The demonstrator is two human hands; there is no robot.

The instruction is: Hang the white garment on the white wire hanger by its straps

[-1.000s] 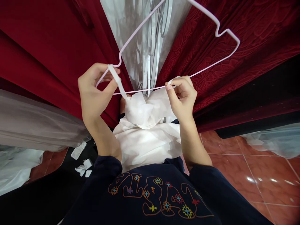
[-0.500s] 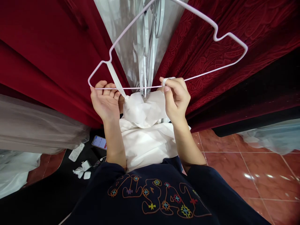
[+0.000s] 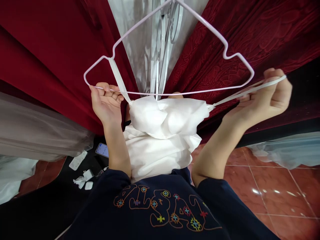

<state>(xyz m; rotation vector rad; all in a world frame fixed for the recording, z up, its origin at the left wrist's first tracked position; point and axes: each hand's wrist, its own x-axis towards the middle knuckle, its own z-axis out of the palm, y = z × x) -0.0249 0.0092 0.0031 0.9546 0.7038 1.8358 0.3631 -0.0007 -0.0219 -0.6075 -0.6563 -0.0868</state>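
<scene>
A pale lilac clothes hanger (image 3: 195, 92) is held up in front of me. My left hand (image 3: 108, 101) grips the left end of its bottom bar, fingers curled behind. One strap (image 3: 116, 75) of a white garment (image 3: 162, 116) loops over the hanger's left notch. The rest of the garment lies bunched over my lap below the bar. Out to the right, beyond the hanger's right end, my right hand (image 3: 270, 91) is closed on the garment's other strap (image 3: 237, 95), which is pulled taut. The hanger's right notch carries no strap.
Dark red curtains (image 3: 57, 43) hang on both sides, with a white metal frame (image 3: 163, 43) between them. At lower left a phone (image 3: 102, 150), a white charger (image 3: 88, 175) and small white items rest on a black surface (image 3: 50, 206). Reddish floor tiles (image 3: 270, 186) show at right.
My right hand has left the hanger's bar and moved far right, stretching the strap outward. The hanger has shifted slightly left and the garment has spread wider. My left hand keeps its grip.
</scene>
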